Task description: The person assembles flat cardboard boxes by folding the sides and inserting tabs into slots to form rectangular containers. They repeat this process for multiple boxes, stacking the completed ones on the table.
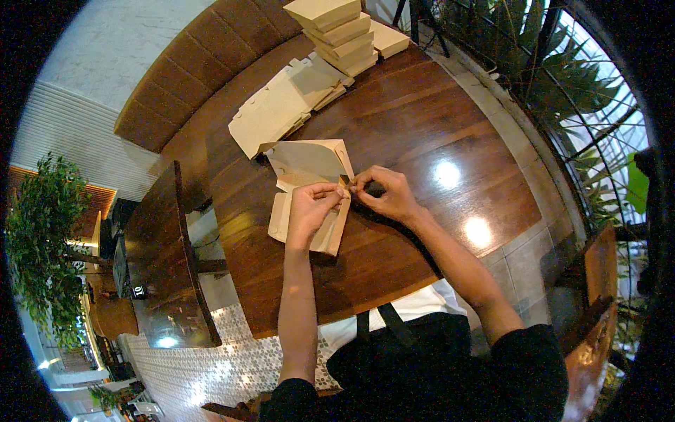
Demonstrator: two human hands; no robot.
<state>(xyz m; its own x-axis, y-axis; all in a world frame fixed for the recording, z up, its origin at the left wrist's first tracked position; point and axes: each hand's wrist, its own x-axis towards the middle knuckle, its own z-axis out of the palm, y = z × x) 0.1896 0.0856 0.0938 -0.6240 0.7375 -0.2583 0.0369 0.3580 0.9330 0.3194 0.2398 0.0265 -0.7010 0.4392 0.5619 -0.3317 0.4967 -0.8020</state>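
Note:
A partly folded brown cardboard box point(302, 156) lies on the wooden table in front of me, its lid raised at the far side. My left hand point(314, 208) reaches over the tray part, thumb and fingers pinched on the box's right-hand edge. Close beside it, my right hand point(387, 193) pinches the same corner from outside, where a side flap meets the wall. The fingertips of both hands almost touch there. Exactly which flap or tab lies between them is too small to make out.
Flat unfolded box blanks point(271, 105) lie in a pile beyond the box. Folded boxes point(341, 42) stand stacked at the table's far end. A brown padded bench point(204, 63) runs along the far left. A second table point(158, 260) stands left; a wooden chair point(594, 309) is at right.

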